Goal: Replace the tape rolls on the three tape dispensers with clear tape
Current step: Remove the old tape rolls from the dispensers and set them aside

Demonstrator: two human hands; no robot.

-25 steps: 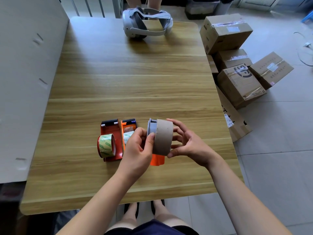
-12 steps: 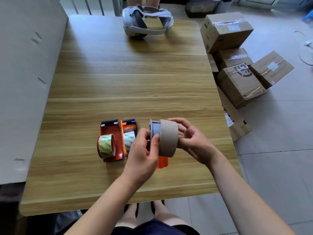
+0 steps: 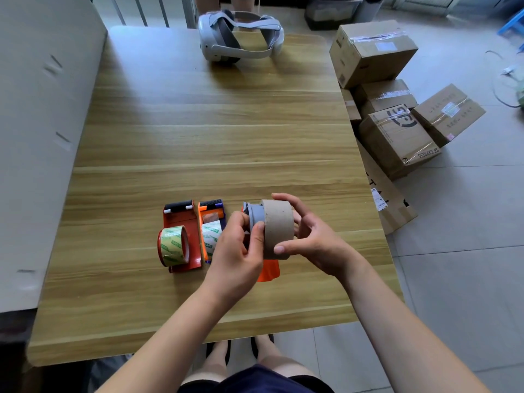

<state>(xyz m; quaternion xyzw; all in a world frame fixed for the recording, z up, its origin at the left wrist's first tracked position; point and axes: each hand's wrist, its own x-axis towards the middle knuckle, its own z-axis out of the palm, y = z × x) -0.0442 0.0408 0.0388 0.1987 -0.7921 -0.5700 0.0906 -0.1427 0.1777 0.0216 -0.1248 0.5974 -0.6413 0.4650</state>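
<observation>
A brown cardboard tape core (image 3: 279, 229) on a grey spool (image 3: 255, 217) is held above the table (image 3: 212, 131): right hand (image 3: 314, 239) clasps the core, left hand (image 3: 238, 251) pinches the spool. An orange dispenser (image 3: 268, 270) is mostly hidden beneath. Left of the core, two dispensers' rolls (image 3: 173, 245) bear green print, unreadable. A box (image 3: 397, 140) right reads "SF EXPRESS".

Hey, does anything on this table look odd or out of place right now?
A white headset sits at the table's far edge, unrelated to the tape work. Otherwise nothing stands out.
</observation>
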